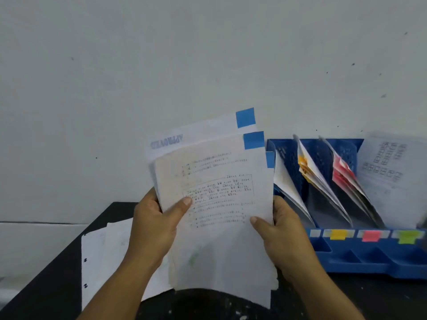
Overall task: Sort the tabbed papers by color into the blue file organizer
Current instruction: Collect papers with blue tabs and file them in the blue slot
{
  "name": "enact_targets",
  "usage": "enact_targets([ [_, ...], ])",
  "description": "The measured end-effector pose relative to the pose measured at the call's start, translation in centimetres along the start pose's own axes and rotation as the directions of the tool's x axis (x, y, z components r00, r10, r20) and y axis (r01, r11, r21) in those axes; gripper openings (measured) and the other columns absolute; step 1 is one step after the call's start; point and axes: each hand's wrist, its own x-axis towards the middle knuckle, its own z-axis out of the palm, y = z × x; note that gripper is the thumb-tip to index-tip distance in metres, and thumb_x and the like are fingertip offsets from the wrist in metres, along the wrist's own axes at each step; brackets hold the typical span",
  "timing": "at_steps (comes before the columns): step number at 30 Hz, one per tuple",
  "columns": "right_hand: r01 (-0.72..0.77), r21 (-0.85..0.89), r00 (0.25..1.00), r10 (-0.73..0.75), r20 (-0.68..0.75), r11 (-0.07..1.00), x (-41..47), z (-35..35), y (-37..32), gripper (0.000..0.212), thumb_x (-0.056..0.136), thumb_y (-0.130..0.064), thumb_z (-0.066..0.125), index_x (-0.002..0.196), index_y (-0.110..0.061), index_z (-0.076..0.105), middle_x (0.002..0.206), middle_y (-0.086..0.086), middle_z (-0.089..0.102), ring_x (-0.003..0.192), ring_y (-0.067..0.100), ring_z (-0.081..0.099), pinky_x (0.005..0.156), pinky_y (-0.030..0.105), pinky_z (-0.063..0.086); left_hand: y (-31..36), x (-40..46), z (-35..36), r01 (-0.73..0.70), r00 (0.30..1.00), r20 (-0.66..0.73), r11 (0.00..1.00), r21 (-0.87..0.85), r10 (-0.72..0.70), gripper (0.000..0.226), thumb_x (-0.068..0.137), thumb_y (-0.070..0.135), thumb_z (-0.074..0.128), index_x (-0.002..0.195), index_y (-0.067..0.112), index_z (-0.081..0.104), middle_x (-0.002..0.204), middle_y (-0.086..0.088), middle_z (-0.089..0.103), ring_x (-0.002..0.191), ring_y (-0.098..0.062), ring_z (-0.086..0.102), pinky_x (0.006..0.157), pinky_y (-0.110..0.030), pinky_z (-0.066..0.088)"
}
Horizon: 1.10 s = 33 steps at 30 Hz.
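Observation:
Upright in front of me is a small stack of blue-tabbed papers [215, 181]; both hands hold it. My left hand [154, 225] grips its left edge with the thumb on the front sheet. My right hand [282, 229] grips the right edge, thumb on the front. Blue tabs [245, 117] stick out at the stack's top right. The blue file organizer [360, 255] stands to the right. Its slots hold a white sheet, yellow-tabbed papers [305, 167] and red-tabbed papers [342, 172]. Yellow, red and green labels [367, 235] mark its front rail.
More white papers [104, 257] lie flat on the black table [46, 282] at the left, partly under my left arm. A blurred sheet [390, 176] stands in the organizer's rightmost slot. A grey wall rises behind the table.

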Motion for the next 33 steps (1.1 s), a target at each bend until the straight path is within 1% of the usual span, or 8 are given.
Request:
enact_targets([
  [6,0.082,0.095,0.993,-0.074,-0.088,0.992,-0.2,0.7,-0.4,0.034,0.091,-0.017,0.064,0.107,-0.044,0.050,0.105,-0.017,0.065,0.096,0.005,0.064,0.076,0.031,0.058,-0.3,0.0,0.1,-0.047,0.999,0.006,0.999,0.007,0.047,0.038,0.086,0.022,0.070,0.116,0.040,0.054,0.110,0.015,0.067,0.101,-0.006,0.065,0.080,-0.031,0.055],
  [10,0.073,0.089,0.994,-0.065,-0.091,0.993,-0.3,1.0,-0.1,0.027,0.095,-0.018,0.058,0.110,-0.040,0.052,0.105,-0.017,0.066,0.097,0.006,0.064,0.070,0.026,0.058,-0.4,-0.1,0.3,-0.020,0.999,0.038,0.998,0.056,0.018,0.036,0.092,0.020,0.061,0.101,0.051,0.045,0.107,0.017,0.064,0.100,-0.009,0.064,0.078,-0.031,0.056],
  [16,0.067,0.078,0.997,-0.064,-0.046,0.995,-0.2,1.2,0.1,0.021,0.096,-0.023,0.056,0.103,-0.041,0.049,0.102,-0.018,0.064,0.094,0.006,0.064,0.068,0.025,0.058,-0.5,0.0,0.4,-0.056,0.994,0.100,0.995,0.077,0.048,0.025,0.094,0.024,0.058,0.108,0.044,0.052,0.108,0.019,0.066,0.104,-0.009,0.064,0.081,-0.034,0.057],
  [21,0.018,-0.096,1.000,-0.016,0.016,0.995,-0.3,0.9,2.2,0.026,0.097,-0.020,0.054,0.115,-0.034,0.041,0.114,-0.014,0.056,0.103,0.007,0.055,0.074,0.023,0.054,-3.2,-0.6,0.1,0.061,0.990,0.118,0.987,0.149,-0.079,0.030,0.095,0.022,0.058,0.109,0.046,0.047,0.113,0.021,0.063,0.107,-0.004,0.060,0.092,-0.030,0.051],
  [24,0.003,-0.187,0.999,0.004,0.037,0.982,-0.1,1.1,2.9,0.028,0.099,-0.018,0.050,0.116,-0.034,0.035,0.110,-0.016,0.051,0.103,0.007,0.051,0.081,0.025,0.050,-4.0,-0.8,0.2,0.121,0.984,0.105,0.973,0.196,-0.144,0.025,0.098,0.022,0.053,0.103,0.047,0.049,0.107,0.028,0.061,0.100,0.003,0.058,0.088,-0.025,0.048],
  [29,-0.008,-0.200,0.990,-0.020,-0.139,0.980,0.7,0.6,3.3,0.011,0.096,-0.026,0.056,0.106,-0.028,0.051,0.096,-0.014,0.060,0.087,0.007,0.059,0.070,0.029,0.051,-3.4,-0.6,-0.2,0.130,0.989,0.049,0.971,0.202,-0.143,0.021,0.098,0.024,0.053,0.107,0.042,0.053,0.098,0.021,0.068,0.088,0.001,0.065,0.074,-0.019,0.050],
  [31,-0.064,-0.232,0.989,0.031,-0.144,0.971,0.8,0.4,4.1,0.006,0.097,-0.025,0.056,0.103,-0.024,0.054,0.095,-0.008,0.062,0.084,0.010,0.059,0.070,0.032,0.049,-4.1,-0.7,-0.8,0.161,0.983,0.044,0.952,0.260,-0.178,0.018,0.097,0.028,0.053,0.112,0.040,0.055,0.096,0.017,0.069,0.084,-0.003,0.066,0.070,-0.020,0.047],
  [33,-0.156,-0.315,0.986,0.131,-0.099,0.936,0.5,0.6,5.7,0.005,0.097,-0.022,0.055,0.102,-0.023,0.054,0.096,-0.006,0.061,0.083,0.012,0.057,0.072,0.032,0.048,-6.2,-1.3,-2.0,0.218,0.970,0.010,0.889,0.403,-0.242,0.024,0.098,0.031,0.051,0.122,0.034,0.054,0.103,0.015,0.065,0.097,-0.011,0.063,0.078,-0.024,0.045],
])
